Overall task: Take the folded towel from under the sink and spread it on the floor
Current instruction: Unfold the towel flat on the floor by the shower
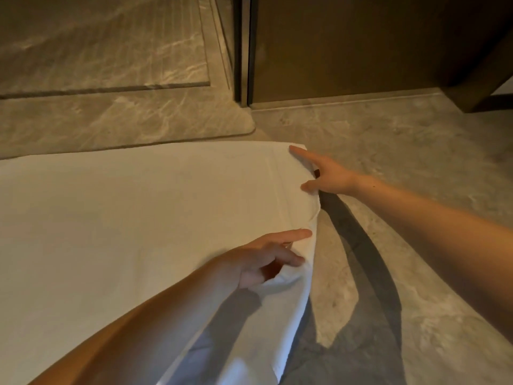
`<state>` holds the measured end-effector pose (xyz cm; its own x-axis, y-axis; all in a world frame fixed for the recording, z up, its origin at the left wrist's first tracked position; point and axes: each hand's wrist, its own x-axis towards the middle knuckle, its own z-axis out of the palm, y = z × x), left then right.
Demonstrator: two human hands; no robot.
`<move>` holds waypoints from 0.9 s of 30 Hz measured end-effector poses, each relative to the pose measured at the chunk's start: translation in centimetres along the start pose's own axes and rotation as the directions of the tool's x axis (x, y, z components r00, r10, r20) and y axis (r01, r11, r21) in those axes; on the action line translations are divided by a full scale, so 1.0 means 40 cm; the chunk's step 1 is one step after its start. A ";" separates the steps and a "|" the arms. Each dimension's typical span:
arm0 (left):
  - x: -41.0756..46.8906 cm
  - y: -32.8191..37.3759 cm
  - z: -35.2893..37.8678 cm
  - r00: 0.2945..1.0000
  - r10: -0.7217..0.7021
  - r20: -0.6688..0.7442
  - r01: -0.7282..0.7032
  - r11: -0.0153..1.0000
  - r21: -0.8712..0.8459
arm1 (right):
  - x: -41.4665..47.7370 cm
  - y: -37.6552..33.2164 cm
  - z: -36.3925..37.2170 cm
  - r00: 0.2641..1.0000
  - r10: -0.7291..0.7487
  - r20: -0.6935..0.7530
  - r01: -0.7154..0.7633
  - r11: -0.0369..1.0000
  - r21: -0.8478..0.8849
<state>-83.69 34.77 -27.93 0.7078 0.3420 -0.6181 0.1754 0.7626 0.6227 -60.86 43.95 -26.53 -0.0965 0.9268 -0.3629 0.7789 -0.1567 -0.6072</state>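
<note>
A large white towel (138, 218) lies unfolded over the grey floor, filling the left and middle of the head view. My right hand (327, 176) rests at its far right corner, index finger stretched out on the cloth and the other fingers tucked at the edge. Nearer to me, my left hand (266, 259) holds the right edge of the towel, with a fold of cloth bunched under its fingers. Below that hand the edge is lifted and rumpled.
Grey marble-look floor (402, 162) stretches to the right of the towel. A raised stone step with a rounded corner (166, 118) runs behind the towel. A dark wooden door or panel (347, 45) and its frame stand at the back right.
</note>
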 end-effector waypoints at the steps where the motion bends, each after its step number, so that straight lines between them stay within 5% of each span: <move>1: 0.011 -0.010 0.004 0.999 -0.006 -0.038 0.007 0.999 0.043 | 0.000 0.010 0.007 1.000 -0.002 0.008 0.002 0.999 -0.054; 5: 0.040 -0.029 -0.006 0.983 0.078 -0.163 -0.004 0.913 0.409 | 0.009 0.016 0.027 1.000 0.017 0.000 -0.017 0.995 -0.097; 7: 0.053 -0.030 -0.014 0.981 0.138 -0.139 -0.021 0.781 0.624 | 0.018 0.013 0.028 0.999 0.029 0.016 -0.027 0.994 -0.109; 10: 0.051 -0.009 -0.044 0.940 0.337 -0.060 -0.190 0.660 0.727 | 0.026 0.010 0.022 0.998 0.051 0.036 -0.049 0.997 -0.057; 12: 0.040 0.026 -0.083 0.854 0.520 -0.011 -0.256 0.438 0.862 | 0.032 0.009 0.019 0.999 0.052 0.014 -0.052 0.999 -0.001; 14: 0.037 0.066 -0.135 0.783 0.622 -0.022 -0.060 0.112 0.992 | 0.044 0.003 0.022 0.998 0.056 -0.041 -0.054 0.997 0.048; 16: 0.043 0.096 -0.184 0.725 0.686 -0.067 0.131 -0.041 0.991 | 0.062 -0.008 0.025 0.988 0.085 -0.126 -0.066 0.986 0.151; 22: 0.080 0.054 -0.277 0.729 0.661 -0.177 0.322 -0.103 0.941 | 0.120 -0.036 0.031 0.907 0.242 -0.343 -0.099 0.917 0.385; 27: 0.090 0.039 -0.295 0.707 0.689 -0.162 0.328 -0.116 0.938 | 0.170 -0.064 0.035 0.906 0.314 -0.282 -0.098 0.806 0.583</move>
<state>-88.93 43.66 -34.86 0.5104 0.8557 -0.0852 0.8532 -0.4915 0.1748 -64.38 50.17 -28.42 0.3322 0.8872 -0.3202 0.2762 -0.4161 -0.8664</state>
